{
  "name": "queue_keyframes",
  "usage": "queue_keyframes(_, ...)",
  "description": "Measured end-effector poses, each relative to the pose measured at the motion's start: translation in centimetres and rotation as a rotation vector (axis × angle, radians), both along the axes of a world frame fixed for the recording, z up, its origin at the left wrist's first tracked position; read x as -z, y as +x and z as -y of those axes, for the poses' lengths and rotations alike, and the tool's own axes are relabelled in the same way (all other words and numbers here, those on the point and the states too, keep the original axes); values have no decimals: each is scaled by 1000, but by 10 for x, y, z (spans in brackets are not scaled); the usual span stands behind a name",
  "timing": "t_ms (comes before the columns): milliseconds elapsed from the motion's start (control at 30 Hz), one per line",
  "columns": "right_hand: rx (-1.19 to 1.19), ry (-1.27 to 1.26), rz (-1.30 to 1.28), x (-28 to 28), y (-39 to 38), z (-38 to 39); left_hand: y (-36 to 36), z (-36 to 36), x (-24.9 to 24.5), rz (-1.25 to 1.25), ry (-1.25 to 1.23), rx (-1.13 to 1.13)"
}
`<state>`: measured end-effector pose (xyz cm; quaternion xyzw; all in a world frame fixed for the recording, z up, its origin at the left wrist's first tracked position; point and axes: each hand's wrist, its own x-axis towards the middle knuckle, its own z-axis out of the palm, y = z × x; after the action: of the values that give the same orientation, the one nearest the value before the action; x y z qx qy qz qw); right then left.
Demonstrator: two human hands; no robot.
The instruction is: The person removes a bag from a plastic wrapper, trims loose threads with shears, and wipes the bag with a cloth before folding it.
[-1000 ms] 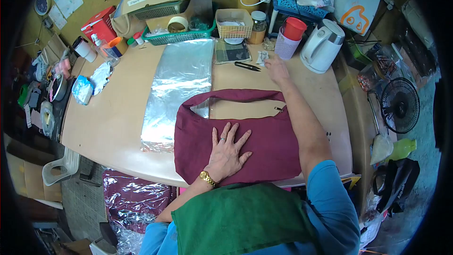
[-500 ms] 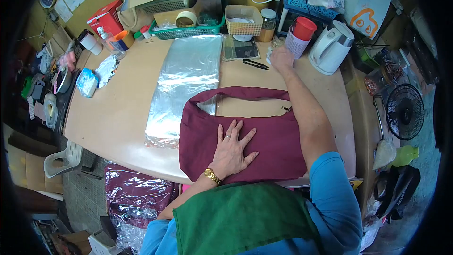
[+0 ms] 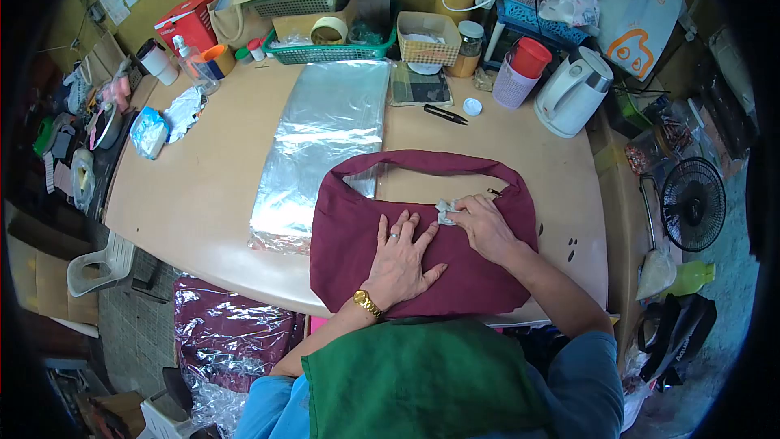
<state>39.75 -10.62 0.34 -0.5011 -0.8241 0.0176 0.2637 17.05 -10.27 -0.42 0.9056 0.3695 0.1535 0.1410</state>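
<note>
A maroon shoulder bag (image 3: 357,252) lies flat across the table in front of me, its strap looped away from me and a small zipper pull (image 3: 494,193) at its top right. My left hand (image 3: 400,258) rests on the fabric with its fingers spread, holding nothing. Close beside it, my right hand (image 3: 481,226) pinches a small crumpled whitish cloth (image 3: 444,211) against the bag's upper edge. Beyond the strap are black thread snips (image 3: 445,115) and a round white lid (image 3: 472,106).
A stack of clear plastic bags (image 3: 325,146) lies left of the bag. Along the back stand a green basket (image 3: 329,52), a wicker basket (image 3: 428,39), a jar (image 3: 469,49), a lilac holder with a red cup (image 3: 530,57) and a white kettle (image 3: 573,93).
My right hand has come back from near the lilac holder to the bag with the whitish cloth in it. The white lid is now uncovered. My left hand stays in place.
</note>
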Motion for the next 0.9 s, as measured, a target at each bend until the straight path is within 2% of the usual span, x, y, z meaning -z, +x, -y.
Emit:
queue_keyframes(67,-57,-85,-37,8,2,-7,0,0,2,-11,1,-1)
queue_keyframes(167,-148,-58,-21,15,-17,-32,1,0,2,-26,8,3)
queue_keyframes(300,-151,-80,-74,17,-36,-42,1,0,3,-8,10,-48)
queue_keyframes(467,-49,-79,-24,15,-13,-28,-1,-1,5,16,68,-39)
queue_keyframes(567,-109,-83,-44,11,-34,-38,0,-1,4,11,80,-23)
queue_keyframes(700,-70,-82,-79,20,-48,-49,0,-1,1,-51,12,-40)
queue_keyframes(800,-44,-76,-63,14,-29,-37,-1,0,3,-14,37,-46)
queue_keyframes(900,45,-100,71,1,3,-32,0,2,5,-1,65,-49)
